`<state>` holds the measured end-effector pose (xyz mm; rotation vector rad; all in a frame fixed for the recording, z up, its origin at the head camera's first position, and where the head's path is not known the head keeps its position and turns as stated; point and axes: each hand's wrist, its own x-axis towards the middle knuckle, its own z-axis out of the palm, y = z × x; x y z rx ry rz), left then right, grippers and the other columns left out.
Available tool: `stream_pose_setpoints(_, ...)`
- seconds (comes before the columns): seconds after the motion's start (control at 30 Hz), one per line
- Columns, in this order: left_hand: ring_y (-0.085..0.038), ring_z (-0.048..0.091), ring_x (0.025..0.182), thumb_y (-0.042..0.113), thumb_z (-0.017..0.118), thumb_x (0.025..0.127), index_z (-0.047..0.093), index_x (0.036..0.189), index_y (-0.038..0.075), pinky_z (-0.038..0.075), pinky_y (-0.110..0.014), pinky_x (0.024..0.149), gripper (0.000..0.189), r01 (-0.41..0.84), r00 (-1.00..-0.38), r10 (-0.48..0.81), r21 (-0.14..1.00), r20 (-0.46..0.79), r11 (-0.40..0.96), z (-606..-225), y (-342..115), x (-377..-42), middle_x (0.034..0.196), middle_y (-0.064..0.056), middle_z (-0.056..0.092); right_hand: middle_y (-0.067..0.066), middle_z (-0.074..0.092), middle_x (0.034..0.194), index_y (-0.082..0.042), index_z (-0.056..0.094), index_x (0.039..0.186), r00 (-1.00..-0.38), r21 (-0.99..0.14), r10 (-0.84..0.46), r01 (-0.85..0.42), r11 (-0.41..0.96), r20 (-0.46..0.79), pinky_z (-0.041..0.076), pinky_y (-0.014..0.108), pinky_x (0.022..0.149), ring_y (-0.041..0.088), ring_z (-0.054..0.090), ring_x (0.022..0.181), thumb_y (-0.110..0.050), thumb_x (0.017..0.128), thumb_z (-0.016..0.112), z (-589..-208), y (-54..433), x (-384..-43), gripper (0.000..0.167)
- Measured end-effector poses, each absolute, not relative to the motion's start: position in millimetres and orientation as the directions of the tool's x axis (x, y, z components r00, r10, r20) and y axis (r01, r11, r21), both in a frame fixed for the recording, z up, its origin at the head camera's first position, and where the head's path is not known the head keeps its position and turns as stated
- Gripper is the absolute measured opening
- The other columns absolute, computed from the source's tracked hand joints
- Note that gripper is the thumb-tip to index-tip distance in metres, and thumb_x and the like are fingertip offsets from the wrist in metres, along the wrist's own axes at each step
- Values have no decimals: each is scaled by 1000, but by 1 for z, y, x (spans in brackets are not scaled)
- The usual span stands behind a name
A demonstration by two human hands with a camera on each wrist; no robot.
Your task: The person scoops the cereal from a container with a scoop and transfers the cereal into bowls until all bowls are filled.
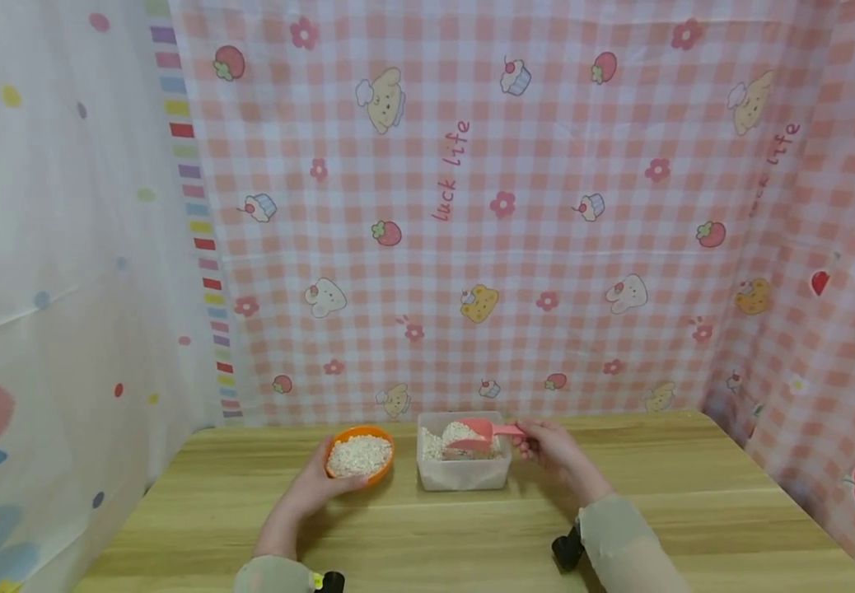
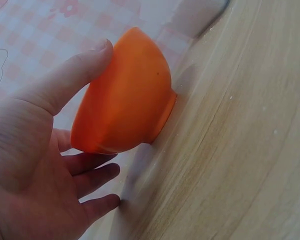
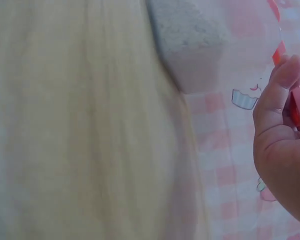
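Observation:
An orange bowl [image 1: 381, 475] filled with pale oat-like flakes [image 1: 359, 455] stands on the table at centre left. My left hand [image 1: 321, 478] holds it from the side, thumb near the rim and fingers around the far side; the left wrist view shows the thumb against the bowl's wall [image 2: 135, 90]. My right hand [image 1: 552, 447] grips the handle of a pink scoop [image 1: 481, 430], also glimpsed as a red handle [image 3: 297, 106] in the right wrist view. Heaped with flakes, the scoop is over a translucent plastic box [image 1: 464, 476] that contains more flakes.
The wooden table [image 1: 427, 535] ends at a pink checked curtain [image 1: 472, 272] close behind the box. A white dotted curtain [image 1: 79, 247] hangs at the left, another checked one at the right. A few crumbs lie on the wood beside the bowl.

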<state>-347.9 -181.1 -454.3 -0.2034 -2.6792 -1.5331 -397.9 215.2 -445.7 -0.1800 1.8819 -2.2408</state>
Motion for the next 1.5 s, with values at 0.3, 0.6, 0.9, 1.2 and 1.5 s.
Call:
stream_pose_setpoints(0.3, -50, 21, 138, 35, 83, 76, 14, 150, -8, 19, -62, 110, 110, 110, -993, 90, 854, 74, 509, -452, -186, -346, 151, -34, 22, 1, 63, 71, 1, 64, 101, -942, -989, -334, 24, -143, 26, 49, 18, 57, 5, 54, 59, -13, 104, 43, -407, 200, -411, 26)
stream_pose_setpoints(0.6, -49, 20, 139, 34, 83, 76, 13, 151, -8, 19, -61, 111, 111, 116, -993, 92, 858, 80, 501, -450, -190, -349, 152, -34, 20, 3, 63, 73, -1, 63, 100, -926, -992, -377, 45, -121, 4, 50, 18, 57, 7, 56, 60, -14, 104, 44, -372, 163, -421, 23)
stream_pose_setpoints(0.9, -49, 24, 137, 35, 83, 75, 14, 151, -8, 23, -62, 110, 111, 129, -991, 101, 846, 89, 518, -449, -190, -348, 150, -34, 24, 5, 63, 74, 5, 60, 112, -887, -997, -459, 71, -39, -45, 51, 20, 58, 8, 54, 59, -14, 105, 43, -367, 125, -434, 27)
stream_pose_setpoints(1.2, -48, 26, 137, 35, 83, 75, 15, 151, -7, 23, -61, 110, 111, 115, -993, 85, 859, 84, 499, -449, -185, -346, 151, -32, 25, 6, 64, 72, 14, 56, 121, -896, -997, -436, 74, 33, -81, 53, 20, 57, 9, 58, 60, -9, 102, 49, -371, 91, -444, 32)
stream_pose_setpoints(1.5, -48, 26, 137, 38, 83, 74, 15, 151, -6, 24, -62, 109, 112, 99, -995, 73, 866, 73, 490, -455, -184, -347, 151, -32, 26, 7, 63, 70, 13, 62, 110, -893, -992, -439, 56, 110, -99, 53, 21, 57, 11, 57, 60, -8, 100, 50, -375, 60, -445, 26)
